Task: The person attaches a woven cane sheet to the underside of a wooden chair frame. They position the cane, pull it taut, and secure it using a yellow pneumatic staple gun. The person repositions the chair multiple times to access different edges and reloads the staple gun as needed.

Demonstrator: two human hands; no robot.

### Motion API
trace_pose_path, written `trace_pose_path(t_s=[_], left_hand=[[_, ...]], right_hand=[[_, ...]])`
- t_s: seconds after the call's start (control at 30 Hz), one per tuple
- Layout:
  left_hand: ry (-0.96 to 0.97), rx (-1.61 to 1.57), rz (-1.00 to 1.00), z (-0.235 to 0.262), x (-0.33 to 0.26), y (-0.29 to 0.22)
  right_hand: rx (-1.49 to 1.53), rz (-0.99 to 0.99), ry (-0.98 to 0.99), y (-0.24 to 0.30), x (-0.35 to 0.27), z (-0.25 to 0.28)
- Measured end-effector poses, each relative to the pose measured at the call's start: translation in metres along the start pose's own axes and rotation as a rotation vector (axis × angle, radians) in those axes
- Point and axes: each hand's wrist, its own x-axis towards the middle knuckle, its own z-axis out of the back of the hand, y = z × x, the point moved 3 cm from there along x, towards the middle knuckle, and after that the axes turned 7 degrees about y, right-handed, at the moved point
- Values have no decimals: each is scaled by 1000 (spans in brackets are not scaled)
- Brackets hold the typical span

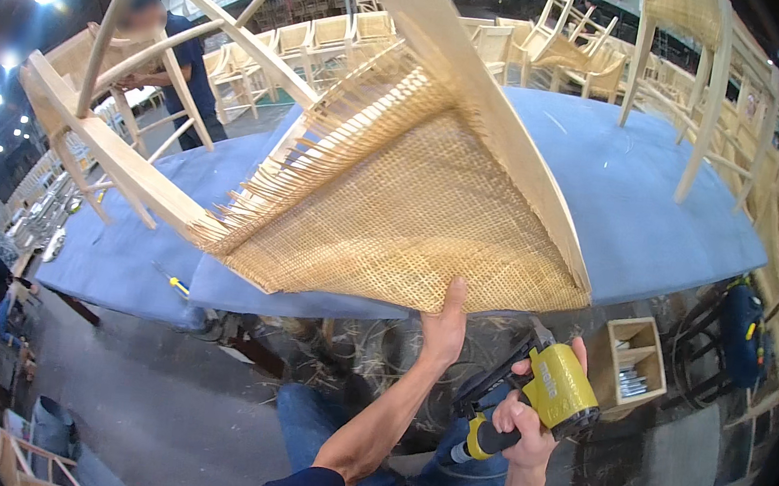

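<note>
One chair (pixel 396 177) is steadied by the left hand (pixel 443 329) gripping its woven seat edge; the stapler (pixel 549 397) is clasped in the right hand (pixel 521 432). A slip could tip it off the blue surface (pixel 658 214).

left hand (pixel 442 329) raised, thumb up, arm extended; right hand (pixel 532 419) fingers curled in tight grip.

left hand (pixel 443 329): fingers hidden behind the front edge of the woven cane seat (pixel 411 217); only thumb and back show.
chair frame (pixel 115 148): top of curved back cut off by the upper edge.
yellow tool (pixel 556 393): nose hidden behind right hand (pixel 527 424).
bench (pixel 640 203): near edge partly covered by the seat.
person (pixel 177 50): face blurred.
</note>
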Motion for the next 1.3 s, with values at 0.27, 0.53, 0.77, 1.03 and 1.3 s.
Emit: trace_pose_path(t_s=[0.27, 0.53, 0.77, 1.03, 1.3], left_hand=[[-55, -334, 293, -24, -26, -3], [33, -215, 255, 18, -62, -83], [-127, -451, 52, 19, 16, -62], [-123, -324, 125, 32, 19, -53], [-142, -166, -23, 39, 11, -47]], right_hand=[[-137, 3, 13, -2, 12, 5], [-204, -49, 165, -15, 23, -13], [-312, -76, 256, -29, 18, -41], [-562, 19, 375, -33, 34, -43], [-617, 36, 379, -36, 48, -48]])
